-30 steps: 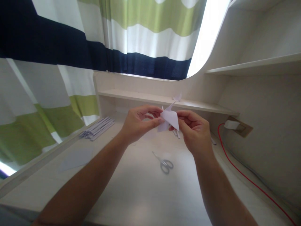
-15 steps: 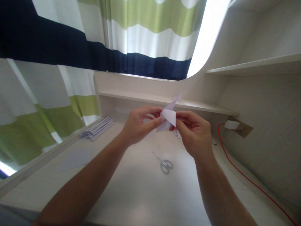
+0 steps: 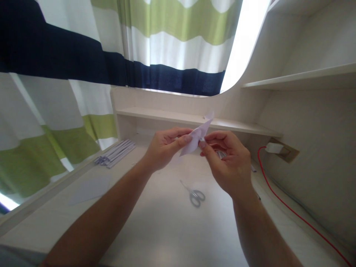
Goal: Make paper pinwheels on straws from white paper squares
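Since the earlier frame the folded paper has turned edge-on and looks narrower. Left hand pinches its lower end between thumb and forefinger; right hand pinches the middle, fingertips nearly touching the left's. Below the fingers, scissors lie on the desk.

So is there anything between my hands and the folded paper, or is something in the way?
Nothing visible. Both the left hand and right hand already pinch the paper, held in the air above the desk. The scissors lie below, apart from it.
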A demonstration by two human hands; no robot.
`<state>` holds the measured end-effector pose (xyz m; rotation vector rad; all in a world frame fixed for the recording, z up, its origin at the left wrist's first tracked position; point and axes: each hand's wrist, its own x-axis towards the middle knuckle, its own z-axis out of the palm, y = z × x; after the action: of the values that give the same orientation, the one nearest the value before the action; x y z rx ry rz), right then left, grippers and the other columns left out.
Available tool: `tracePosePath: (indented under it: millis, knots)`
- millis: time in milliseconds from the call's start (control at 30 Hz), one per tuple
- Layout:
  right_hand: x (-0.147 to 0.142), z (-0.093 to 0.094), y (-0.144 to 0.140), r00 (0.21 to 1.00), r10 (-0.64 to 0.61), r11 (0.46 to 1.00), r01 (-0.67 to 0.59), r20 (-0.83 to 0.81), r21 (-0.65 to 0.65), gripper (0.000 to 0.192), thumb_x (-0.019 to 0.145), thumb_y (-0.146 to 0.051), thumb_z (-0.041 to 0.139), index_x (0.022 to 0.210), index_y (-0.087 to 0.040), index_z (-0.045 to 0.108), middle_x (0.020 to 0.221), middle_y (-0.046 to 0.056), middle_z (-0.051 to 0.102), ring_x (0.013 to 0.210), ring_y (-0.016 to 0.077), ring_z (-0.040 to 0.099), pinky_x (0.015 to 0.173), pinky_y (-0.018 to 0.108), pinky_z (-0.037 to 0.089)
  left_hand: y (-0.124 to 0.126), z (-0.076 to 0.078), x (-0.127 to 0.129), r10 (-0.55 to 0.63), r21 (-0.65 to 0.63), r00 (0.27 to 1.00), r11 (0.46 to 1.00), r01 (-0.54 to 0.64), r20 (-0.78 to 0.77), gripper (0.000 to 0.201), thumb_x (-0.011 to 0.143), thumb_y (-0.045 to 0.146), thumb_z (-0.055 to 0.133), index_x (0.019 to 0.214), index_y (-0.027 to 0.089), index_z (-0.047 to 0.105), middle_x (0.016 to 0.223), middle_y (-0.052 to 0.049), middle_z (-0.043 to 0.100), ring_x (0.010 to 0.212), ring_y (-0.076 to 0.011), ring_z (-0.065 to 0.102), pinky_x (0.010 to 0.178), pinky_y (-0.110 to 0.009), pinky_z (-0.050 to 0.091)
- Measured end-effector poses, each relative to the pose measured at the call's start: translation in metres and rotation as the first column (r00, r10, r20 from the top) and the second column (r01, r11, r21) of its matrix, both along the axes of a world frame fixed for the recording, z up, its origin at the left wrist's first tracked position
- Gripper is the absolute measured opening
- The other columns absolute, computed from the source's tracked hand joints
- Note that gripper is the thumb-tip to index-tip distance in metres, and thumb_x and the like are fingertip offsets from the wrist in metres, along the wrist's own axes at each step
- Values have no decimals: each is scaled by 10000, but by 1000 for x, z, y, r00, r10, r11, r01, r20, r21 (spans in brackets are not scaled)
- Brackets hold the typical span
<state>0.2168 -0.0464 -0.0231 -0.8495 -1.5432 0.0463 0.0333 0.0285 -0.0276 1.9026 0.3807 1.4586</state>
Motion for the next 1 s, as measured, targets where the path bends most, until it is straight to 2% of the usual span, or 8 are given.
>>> tracePosePath:
  millis: [167,333,633,833,1000]
  knots:
    - [-2,2,-6,995,-75,996,72,71,51,122,892,-143,748,981,-223,769,826,-10,774,703,160,740,714,316,598,-2,1,1,-36,-6,999,999,36,15,274,944,380,724,1155,230,815,1117,-77,808,1000,-195,729,882,-288,549]
    - [-5,0,-8,988,-140,981,130,65,144,210,889,-98,710,1028,-230,796,909,-2,812,760,161,758,753,309,606,-7,2,0,-63,26,998,998,63,8,258,960,347,707,1168,235,811,1113,-74,803,991,-190,724,873,-279,549]
    - [-8,1,-13,979,-187,968,170,81,187,160,844,-96,733,936,-221,774,815,-16,780,693,148,709,690,293,562,-6,0,0,-73,96,997,992,76,-30,279,983,311,666,1224,243,790,1143,-88,767,1034,-205,694,884,-293,537]
    - [-8,0,-11,976,-206,967,193,68,165,133,847,-128,736,902,-247,755,776,-12,763,659,172,697,672,324,564,-12,1,5,-39,6,999,999,39,-31,282,994,370,638,1159,227,817,1136,-97,778,1048,-217,690,956,-331,520]
    - [-8,0,-10,978,-195,971,182,73,156,124,858,-140,724,903,-246,770,803,3,784,679,182,717,677,330,575,-10,-4,14,-46,-140,993,988,61,107,218,925,349,737,1059,203,827,1020,-80,802,923,-193,705,854,-304,555]
